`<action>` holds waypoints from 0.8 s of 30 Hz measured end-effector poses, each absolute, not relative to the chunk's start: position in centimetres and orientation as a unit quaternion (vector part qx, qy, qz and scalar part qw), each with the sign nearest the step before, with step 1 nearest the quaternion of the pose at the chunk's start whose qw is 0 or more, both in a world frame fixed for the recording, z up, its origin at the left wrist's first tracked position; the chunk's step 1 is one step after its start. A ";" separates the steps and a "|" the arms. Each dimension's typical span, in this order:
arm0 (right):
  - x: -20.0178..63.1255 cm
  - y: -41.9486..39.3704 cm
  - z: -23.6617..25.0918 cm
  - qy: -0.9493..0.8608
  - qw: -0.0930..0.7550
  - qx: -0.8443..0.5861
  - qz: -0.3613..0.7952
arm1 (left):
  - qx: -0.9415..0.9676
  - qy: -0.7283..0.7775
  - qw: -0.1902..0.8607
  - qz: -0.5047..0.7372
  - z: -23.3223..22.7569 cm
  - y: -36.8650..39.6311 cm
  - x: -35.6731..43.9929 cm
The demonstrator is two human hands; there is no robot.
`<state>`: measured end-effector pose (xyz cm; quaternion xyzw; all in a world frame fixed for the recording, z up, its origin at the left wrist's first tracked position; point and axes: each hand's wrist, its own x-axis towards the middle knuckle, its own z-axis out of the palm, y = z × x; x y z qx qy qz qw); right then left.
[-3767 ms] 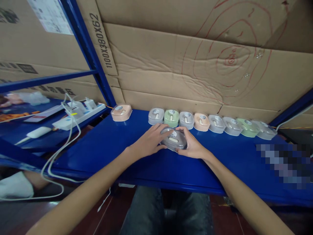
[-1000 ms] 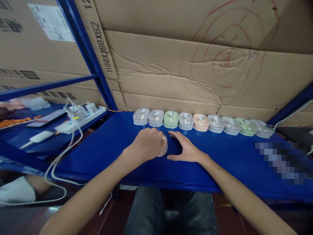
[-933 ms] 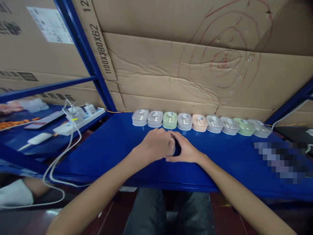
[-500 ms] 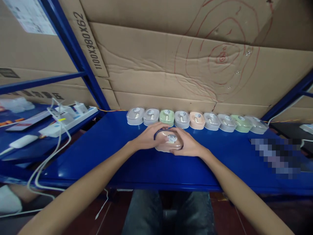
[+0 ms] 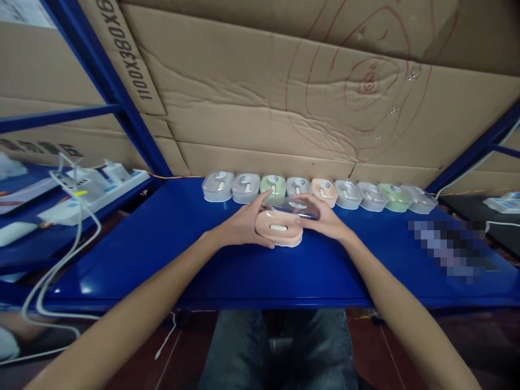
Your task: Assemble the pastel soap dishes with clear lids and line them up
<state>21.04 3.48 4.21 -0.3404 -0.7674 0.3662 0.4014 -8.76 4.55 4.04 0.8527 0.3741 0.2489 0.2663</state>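
Lid now raised off pink case (image 5: 279, 233); earlier it sat closed.
Left hand (image 5: 239, 225) grips case on counter (image 5: 170, 254); right hand (image 5: 327, 221) pinches clear lid (image 5: 290, 206).

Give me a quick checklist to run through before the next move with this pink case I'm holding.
1. Left hand on the pink case: ok, it grips the left end.
2. Right hand on the clear lid: ok, fingers rest on its right side.
3. Lid state: ok, raised above the base, open toward the camera.
4. Contents in place: cannot tell, only a pale oval shows on the front.
5. Case supported: ok, its base rests on the blue shelf.
6. Row of cases undisturbed: ok, lined up against the cardboard behind.
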 end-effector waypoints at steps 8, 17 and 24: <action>27.3 3.3 7.0 -0.827 0.262 -0.452 0.209 | 0.911 0.337 0.181 0.154 6.0 5.0 -9.9; 27.8 3.9 5.4 -0.845 0.123 -0.513 0.093 | 0.919 0.330 0.164 0.140 7.0 4.3 -10.0; 26.3 3.0 6.3 -0.850 0.153 -0.499 0.073 | 0.909 0.356 0.166 0.138 6.6 4.0 -9.8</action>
